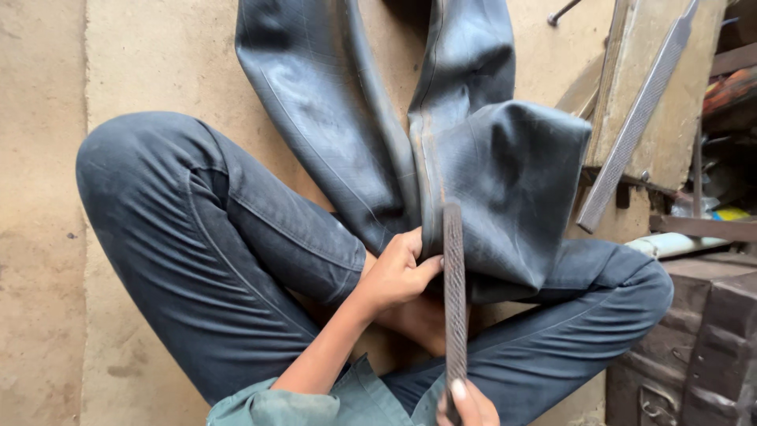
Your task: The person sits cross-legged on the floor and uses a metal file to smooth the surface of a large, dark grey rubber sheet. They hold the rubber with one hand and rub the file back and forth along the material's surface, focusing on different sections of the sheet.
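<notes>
Steel first: a long rough file [453, 292] runs up the middle of my view, its near end pinched under the fingers of my right hand [467, 405] at the bottom edge. That hand is closed on the file, thumb on top. The file's far tip lies against the black rubber inner tube [505, 181], which is draped over my right knee, with its two limp lengths trailing away across the concrete floor [150, 55]. My left hand [398, 272] sits just left of the file, fingers curled shut and gripping the folded edge of the tube, holding it down on my lap. My crossed legs in dark trousers [197, 244] take up most of the ground around it. Further off on the right, a second flat file [635, 118] leans tilted against a wooden board [678, 95], beside a dark metal box [702, 347].
</notes>
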